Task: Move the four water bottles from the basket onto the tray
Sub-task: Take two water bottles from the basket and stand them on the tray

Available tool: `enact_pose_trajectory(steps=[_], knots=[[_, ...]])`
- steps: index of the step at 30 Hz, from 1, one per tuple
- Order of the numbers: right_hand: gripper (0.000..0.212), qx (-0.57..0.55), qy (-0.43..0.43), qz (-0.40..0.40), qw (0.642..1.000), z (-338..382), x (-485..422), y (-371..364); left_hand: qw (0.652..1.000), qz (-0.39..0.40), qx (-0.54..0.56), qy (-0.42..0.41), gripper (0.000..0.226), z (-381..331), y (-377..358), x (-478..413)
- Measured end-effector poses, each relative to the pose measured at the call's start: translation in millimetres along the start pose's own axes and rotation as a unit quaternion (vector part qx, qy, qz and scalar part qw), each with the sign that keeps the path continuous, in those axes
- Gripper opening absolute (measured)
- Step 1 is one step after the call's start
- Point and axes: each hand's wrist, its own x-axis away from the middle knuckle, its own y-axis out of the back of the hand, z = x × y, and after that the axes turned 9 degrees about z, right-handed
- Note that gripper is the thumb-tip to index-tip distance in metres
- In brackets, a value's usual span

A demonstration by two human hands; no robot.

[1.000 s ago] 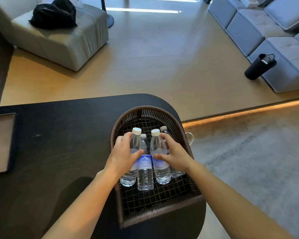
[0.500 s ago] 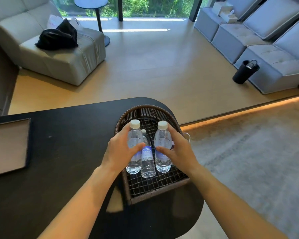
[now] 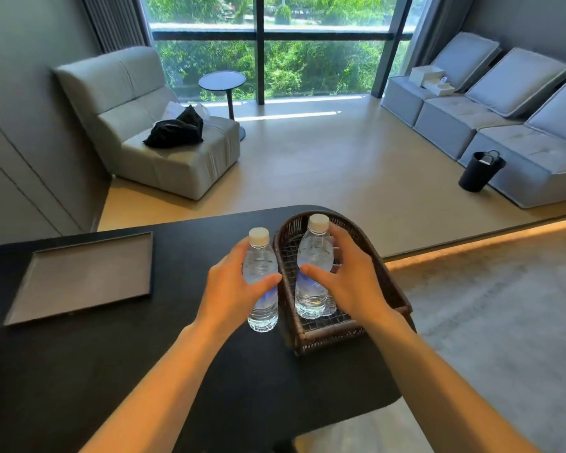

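My left hand [image 3: 231, 286] grips a clear water bottle [image 3: 262, 308] with a white cap, held upright just left of the brown wicker basket [image 3: 389, 289], outside its rim. My right hand [image 3: 347, 273] grips a second bottle [image 3: 311, 256] lifted above the basket's mesh floor. Behind that bottle's base, part of another bottle [image 3: 330, 307] shows low in the basket; the rest of the basket's inside is hidden by my right hand. The flat grey tray [image 3: 85, 276] with a dark rim lies on the black table to the far left.
The black table [image 3: 79, 371] has a rounded right end near the basket. Beyond it lie wooden floor, a grey chair [image 3: 164, 158] with a black bag, a small round side table [image 3: 222, 81], grey sofas [image 3: 504, 125] and a black bin [image 3: 479, 171].
Both hands have lifted their bottles. The left bottle has come out of the basket and over its left rim. The camera has tilted up, showing more of the room.
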Motion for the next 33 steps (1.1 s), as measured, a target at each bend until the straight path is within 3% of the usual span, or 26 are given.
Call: enact_pose_trajectory(steps=[17,33], knots=[[0.072,-0.102,0.039,0.126,0.986,131.5,-50.5,-181.4,0.986,-0.134,-0.01,0.1,0.067,87.6,195.3,82.5],[0.072,-0.093,-0.053,0.175,0.979,185.2,-196.3,-407.3,0.981,-0.126,-0.05,0.137,0.067,278.8,349.2,-4.8]])
